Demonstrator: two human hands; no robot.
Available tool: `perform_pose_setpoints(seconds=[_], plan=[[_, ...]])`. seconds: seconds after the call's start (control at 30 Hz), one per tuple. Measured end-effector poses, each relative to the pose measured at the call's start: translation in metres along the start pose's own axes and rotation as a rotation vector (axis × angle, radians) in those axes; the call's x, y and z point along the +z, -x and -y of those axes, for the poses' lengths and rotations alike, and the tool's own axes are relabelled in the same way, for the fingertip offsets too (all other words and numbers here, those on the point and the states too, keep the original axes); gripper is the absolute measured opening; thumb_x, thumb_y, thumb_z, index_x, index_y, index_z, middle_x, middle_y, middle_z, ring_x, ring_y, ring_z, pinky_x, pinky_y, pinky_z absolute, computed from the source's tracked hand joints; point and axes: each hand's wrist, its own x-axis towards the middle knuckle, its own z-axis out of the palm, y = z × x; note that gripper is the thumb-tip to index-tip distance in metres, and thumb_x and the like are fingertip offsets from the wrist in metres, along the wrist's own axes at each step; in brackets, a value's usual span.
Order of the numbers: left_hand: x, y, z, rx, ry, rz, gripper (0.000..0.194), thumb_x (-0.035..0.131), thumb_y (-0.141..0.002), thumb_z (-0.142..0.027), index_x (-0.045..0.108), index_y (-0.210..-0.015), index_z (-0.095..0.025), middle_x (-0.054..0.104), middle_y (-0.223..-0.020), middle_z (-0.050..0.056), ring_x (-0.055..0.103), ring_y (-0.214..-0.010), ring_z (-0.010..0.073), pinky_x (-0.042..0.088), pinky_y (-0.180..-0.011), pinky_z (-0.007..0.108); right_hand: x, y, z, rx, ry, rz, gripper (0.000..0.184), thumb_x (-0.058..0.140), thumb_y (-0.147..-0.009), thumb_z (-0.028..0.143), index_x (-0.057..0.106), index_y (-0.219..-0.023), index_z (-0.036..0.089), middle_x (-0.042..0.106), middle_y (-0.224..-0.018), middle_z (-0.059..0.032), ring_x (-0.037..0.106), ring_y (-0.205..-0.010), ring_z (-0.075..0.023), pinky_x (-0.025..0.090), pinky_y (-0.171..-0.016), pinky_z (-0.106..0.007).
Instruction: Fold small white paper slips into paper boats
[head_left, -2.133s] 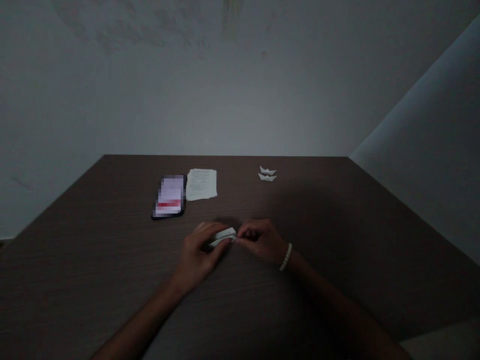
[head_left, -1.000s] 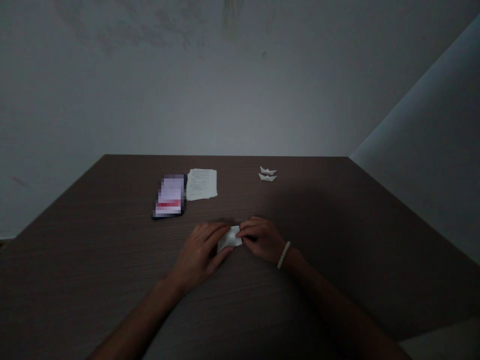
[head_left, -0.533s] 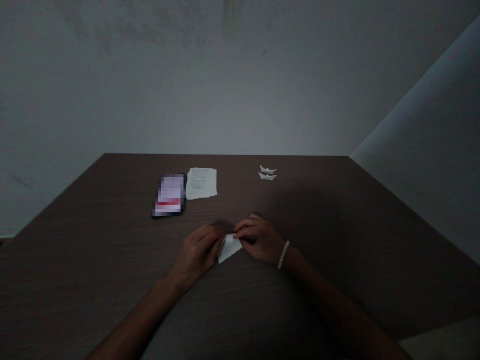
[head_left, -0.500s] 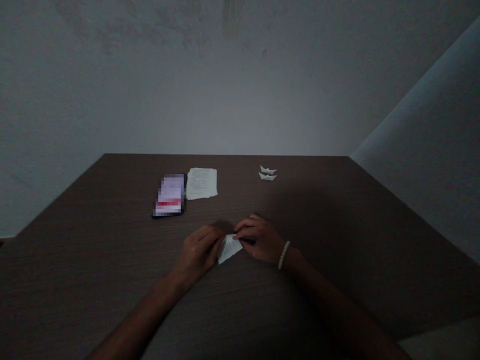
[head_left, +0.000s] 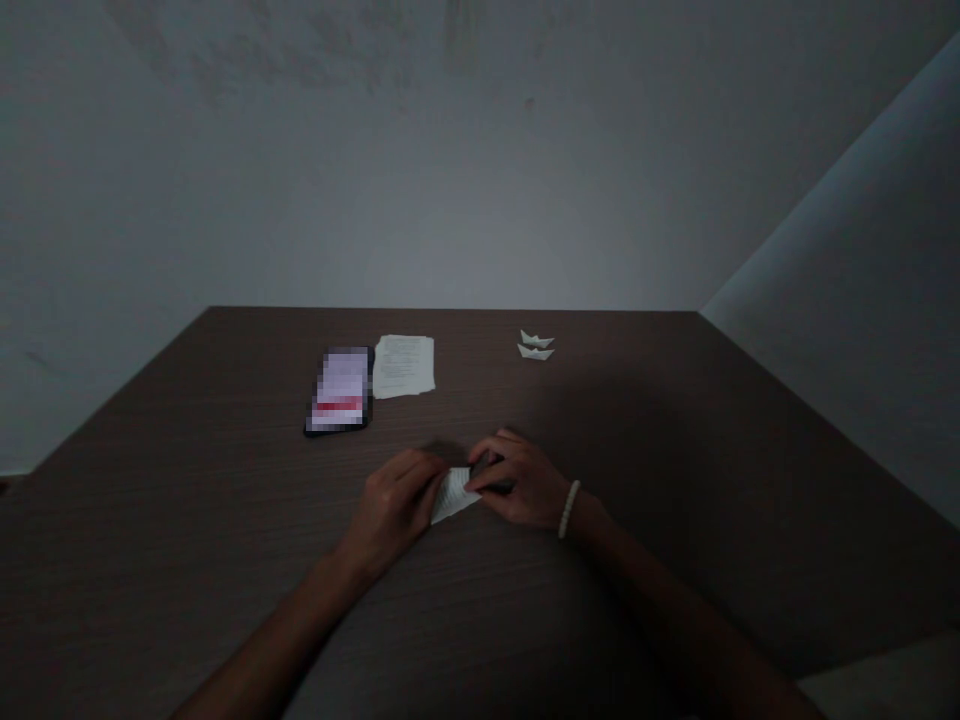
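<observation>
I find the folded paper slip (head_left: 451, 492) just below the centre of the frame, between the left hand (head_left: 394, 500) and the right hand (head_left: 521, 482). From the left grip it lies to the right; from the right grip, to the left. Its visible part slants from lower left to upper right. Neither hand is nearer: I record both as touching it, one at each end.

State of grip, left: thumb and fingers drawn together on the left edge of the slip, with little gap. State of grip, right: thumb and forefinger closed over the right end, the fingertips resting on the paper; the remaining fingers are curled. I cannot tell how much paper is hidden under either hand.

My count on the worktop (head_left: 225, 450) is as follows. Paper slips in hand: one. Folded paper boats (head_left: 535, 354): two, one just behind the other, above and right of the frame's centre. Stacks of printed sheets (head_left: 404, 366): one, left of centre; individual sheets cannot be counted. Phones (head_left: 340, 390): one, immediately left of the stack, screen obscured. Beaded bracelets (head_left: 570, 508): one, on the right wrist.
</observation>
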Motion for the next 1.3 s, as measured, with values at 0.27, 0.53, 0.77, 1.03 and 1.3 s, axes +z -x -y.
perform_pose_setpoints(seconds=[0.27,0.53,0.77,1.03,1.3], plan=[[-0.004,-0.002,-0.005,-0.032,0.104,0.076,0.011,0.051,-0.090,-0.017,0.063,-0.090,-0.015,0.067,-0.083,0.005,0.063,-0.075,0.0146,0.052,-0.069,0.025,-0.002,-0.001,0.003,0.013,0.017,0.031,0.009,0.075,-0.076,0.026,0.076,-0.085,0.025,0.064,-0.100,-0.0043,0.055,-0.087,-0.0173,0.042,-0.081,-0.033],[-0.003,-0.001,-0.007,0.051,0.147,0.132,0.013,0.060,-0.088,-0.021,0.066,-0.098,-0.016,0.069,-0.092,0.007,0.065,-0.082,0.0173,0.053,-0.073,0.029,0.004,0.000,0.001,0.039,-0.011,-0.040,0.004,0.075,-0.074,0.018,0.073,-0.075,0.020,0.065,-0.093,-0.0031,0.058,-0.083,-0.0152,0.042,-0.082,-0.033],[-0.005,-0.006,-0.009,-0.018,0.170,0.040,0.013,0.058,-0.088,-0.020,0.071,-0.088,-0.018,0.071,-0.084,0.005,0.065,-0.073,0.0152,0.053,-0.067,0.026,0.004,-0.005,0.005,0.087,-0.172,-0.157,0.006,0.072,-0.078,0.019,0.067,-0.075,0.019,0.072,-0.087,-0.0031,0.064,-0.079,-0.0149,0.045,-0.080,-0.031],[-0.004,-0.008,-0.015,-0.442,0.343,-0.008,0.016,0.066,-0.083,-0.030,0.071,-0.076,-0.017,0.069,-0.068,0.001,0.060,-0.058,0.0124,0.047,-0.054,0.021,0.002,-0.009,0.015,0.404,-0.427,-0.317,0.014,0.072,-0.077,0.026,0.069,-0.087,0.019,0.073,-0.078,-0.0026,0.066,-0.068,-0.0149,0.050,-0.063,-0.026],[0.002,-0.006,-0.017,-0.626,0.507,-0.016,0.019,0.069,-0.079,-0.034,0.072,-0.077,-0.015,0.070,-0.066,0.002,0.062,-0.058,0.0137,0.049,-0.053,0.022,0.009,-0.008,0.016,0.505,-0.605,-0.294,0.026,0.073,-0.075,0.034,0.071,-0.095,0.018,0.073,-0.073,-0.0024,0.066,-0.062,-0.0147,0.052,-0.060,-0.026]])
